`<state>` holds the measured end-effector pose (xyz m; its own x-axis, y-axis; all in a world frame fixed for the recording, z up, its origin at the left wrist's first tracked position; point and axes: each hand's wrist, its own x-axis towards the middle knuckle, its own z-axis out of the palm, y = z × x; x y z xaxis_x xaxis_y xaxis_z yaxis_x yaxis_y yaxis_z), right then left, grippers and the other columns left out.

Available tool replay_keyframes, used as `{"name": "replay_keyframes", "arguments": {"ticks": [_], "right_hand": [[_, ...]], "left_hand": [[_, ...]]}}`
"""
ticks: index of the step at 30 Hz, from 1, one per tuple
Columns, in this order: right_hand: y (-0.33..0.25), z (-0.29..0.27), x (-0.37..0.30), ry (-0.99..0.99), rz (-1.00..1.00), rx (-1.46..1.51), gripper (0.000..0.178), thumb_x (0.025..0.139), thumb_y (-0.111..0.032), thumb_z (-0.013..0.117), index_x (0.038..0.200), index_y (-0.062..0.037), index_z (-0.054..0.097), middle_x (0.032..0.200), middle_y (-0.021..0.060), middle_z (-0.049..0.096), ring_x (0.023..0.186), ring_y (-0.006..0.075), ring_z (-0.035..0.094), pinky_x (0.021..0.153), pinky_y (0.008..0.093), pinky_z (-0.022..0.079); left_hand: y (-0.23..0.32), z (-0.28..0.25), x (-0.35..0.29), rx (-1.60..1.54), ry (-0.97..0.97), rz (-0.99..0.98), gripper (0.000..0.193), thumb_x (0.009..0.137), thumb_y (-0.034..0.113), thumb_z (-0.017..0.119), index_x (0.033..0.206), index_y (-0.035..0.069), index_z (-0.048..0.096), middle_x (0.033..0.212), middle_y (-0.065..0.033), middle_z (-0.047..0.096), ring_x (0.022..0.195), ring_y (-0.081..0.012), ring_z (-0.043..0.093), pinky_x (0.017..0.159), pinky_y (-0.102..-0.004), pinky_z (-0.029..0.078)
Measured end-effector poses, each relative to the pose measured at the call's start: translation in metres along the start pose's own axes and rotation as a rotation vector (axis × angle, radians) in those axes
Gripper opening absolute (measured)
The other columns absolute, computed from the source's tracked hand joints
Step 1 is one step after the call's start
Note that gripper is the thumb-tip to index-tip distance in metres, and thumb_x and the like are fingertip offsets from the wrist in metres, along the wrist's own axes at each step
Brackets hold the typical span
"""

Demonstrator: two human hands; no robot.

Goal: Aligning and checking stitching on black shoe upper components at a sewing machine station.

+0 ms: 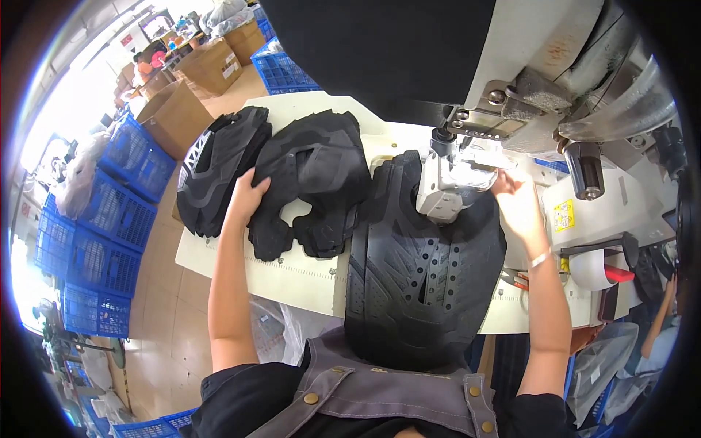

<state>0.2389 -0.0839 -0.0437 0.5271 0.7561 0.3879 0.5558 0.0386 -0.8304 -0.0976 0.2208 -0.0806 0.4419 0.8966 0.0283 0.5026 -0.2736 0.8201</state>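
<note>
A large black molded padded panel [409, 292] with rows of holes lies under the head of a sewing machine [442, 186], its near end against my apron. My right hand [517, 201] is beside the lit needle area, at the panel's far right edge; glare and the machine partly hide its fingers. To the left lies a stack of black molded pieces [226, 168], next to another black molded panel [328, 160] with a cut-out. My left hand [250, 196] is where these two meet, its fingers bent and closed at the edge of the cut-out panel.
A pale machine table [307, 281] carries the pieces. Scissors with orange handles [517, 279] and a white roll [590, 270] lie at right. Blue crates [109, 219] and cardboard boxes [208, 67] stand on the floor at left. Another person's arm [663, 314] shows at far right.
</note>
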Motion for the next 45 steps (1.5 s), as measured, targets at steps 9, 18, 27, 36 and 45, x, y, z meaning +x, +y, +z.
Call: {"name": "replay_keyframes", "arguments": {"ticks": [9,18,27,36,45], "right_hand": [[-0.005,-0.019,-0.094,-0.047,0.148,-0.505,0.051,0.068,-0.025,0.070,0.106,0.0045,0.053,0.100,0.0174,0.054,0.094,0.0318,0.052,0.084,0.0363,0.041],[-0.010,-0.007,-0.101,0.182,0.363,-0.193,0.033,0.073,-0.003,0.066,0.104,-0.0004,0.055,0.083,0.0058,0.053,0.072,0.0112,0.051,0.066,0.0219,0.043],[-0.035,0.007,-0.102,0.480,0.192,0.729,0.038,0.079,0.001,0.056,0.116,0.0030,0.046,0.099,0.0046,0.055,0.092,0.0105,0.049,0.077,0.0233,0.042],[-0.059,0.011,-0.118,0.395,0.364,0.824,0.033,0.080,-0.001,0.053,0.112,0.0050,0.046,0.102,0.0155,0.057,0.088,0.0229,0.060,0.077,0.0337,0.050],[-0.075,0.005,-0.080,0.254,0.494,0.941,0.026,0.081,-0.004,0.047,0.104,0.0084,0.049,0.087,0.0227,0.061,0.072,0.0286,0.064,0.060,0.0353,0.055]], "left_hand": [[0.075,0.064,-0.069,0.655,0.347,0.659,0.056,0.075,0.022,0.064,0.121,0.000,0.042,0.109,-0.0193,0.050,0.105,-0.0328,0.046,0.087,-0.0403,0.038],[0.105,0.107,-0.098,0.295,-0.304,0.556,0.072,0.058,0.038,0.076,0.113,-0.001,0.050,0.090,-0.0102,0.050,0.078,-0.0215,0.049,0.074,-0.0319,0.042],[0.110,0.106,-0.092,0.379,-0.376,0.513,0.041,0.061,0.029,0.075,0.074,0.001,0.049,0.077,-0.0104,0.048,0.076,-0.0219,0.051,0.066,-0.0318,0.041],[0.141,0.101,-0.134,-1.293,-0.492,-0.205,0.037,0.084,0.013,0.057,0.115,-0.002,0.044,0.103,-0.0067,0.056,0.093,-0.0126,0.055,0.083,-0.0270,0.044],[0.164,0.079,-0.151,-1.212,-0.678,-0.159,0.029,0.084,0.010,0.051,0.111,-0.003,0.048,0.100,-0.0066,0.057,0.091,-0.0130,0.055,0.080,-0.0269,0.044]]}}
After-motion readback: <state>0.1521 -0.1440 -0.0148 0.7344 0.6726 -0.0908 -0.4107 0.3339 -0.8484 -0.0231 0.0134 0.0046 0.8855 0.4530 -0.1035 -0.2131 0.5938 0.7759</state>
